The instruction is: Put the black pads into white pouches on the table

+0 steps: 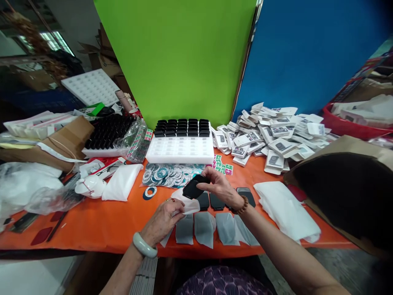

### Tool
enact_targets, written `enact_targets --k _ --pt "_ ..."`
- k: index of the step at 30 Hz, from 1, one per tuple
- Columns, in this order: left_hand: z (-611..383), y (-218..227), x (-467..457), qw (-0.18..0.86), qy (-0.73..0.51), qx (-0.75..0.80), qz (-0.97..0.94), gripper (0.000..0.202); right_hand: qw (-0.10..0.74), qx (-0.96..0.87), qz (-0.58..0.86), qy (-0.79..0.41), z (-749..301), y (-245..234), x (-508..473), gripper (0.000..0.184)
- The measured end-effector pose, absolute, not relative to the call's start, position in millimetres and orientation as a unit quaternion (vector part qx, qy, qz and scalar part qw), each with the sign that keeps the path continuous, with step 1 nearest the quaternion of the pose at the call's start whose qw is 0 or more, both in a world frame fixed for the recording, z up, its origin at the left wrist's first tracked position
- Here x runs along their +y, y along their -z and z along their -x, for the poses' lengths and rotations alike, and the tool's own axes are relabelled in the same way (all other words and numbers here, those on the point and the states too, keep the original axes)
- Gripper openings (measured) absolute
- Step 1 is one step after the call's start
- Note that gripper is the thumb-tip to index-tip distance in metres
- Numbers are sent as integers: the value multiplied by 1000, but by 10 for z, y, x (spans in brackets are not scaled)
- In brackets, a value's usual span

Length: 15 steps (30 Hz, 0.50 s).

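Note:
My right hand grips a flat black rounded device by its right end. Below it, my left hand pinches a small white translucent sleeve, and the device's lower end is at the sleeve; I cannot tell how far inside it is. On the orange table under my hands lies a row of similar black devices, partly hidden by my right hand and wrist. Nearer me is a row of devices in translucent sleeves.
A white foam tray holds rows of black pieces behind a bag of ring-shaped stickers. Small white boxes pile up at the right. White sleeves are stacked beside an open cardboard box. Plastic bags crowd the left.

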<state>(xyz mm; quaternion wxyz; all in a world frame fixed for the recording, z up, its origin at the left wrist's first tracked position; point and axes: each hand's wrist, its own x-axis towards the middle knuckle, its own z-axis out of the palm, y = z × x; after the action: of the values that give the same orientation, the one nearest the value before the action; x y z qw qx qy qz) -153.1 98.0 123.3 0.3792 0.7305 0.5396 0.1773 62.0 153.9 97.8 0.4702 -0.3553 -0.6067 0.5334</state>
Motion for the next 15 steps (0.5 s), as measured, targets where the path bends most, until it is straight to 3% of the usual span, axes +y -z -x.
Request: enact_targets --k 9,15 --pt "1241 -1504 875 397 -289 478 -728 12 443 -649 374 -493 -729 -1192 989 15" --pt "1063 -1571 874 517 -373 467 -612 18 479 -650 341 -481 -830 -1293 926 16"
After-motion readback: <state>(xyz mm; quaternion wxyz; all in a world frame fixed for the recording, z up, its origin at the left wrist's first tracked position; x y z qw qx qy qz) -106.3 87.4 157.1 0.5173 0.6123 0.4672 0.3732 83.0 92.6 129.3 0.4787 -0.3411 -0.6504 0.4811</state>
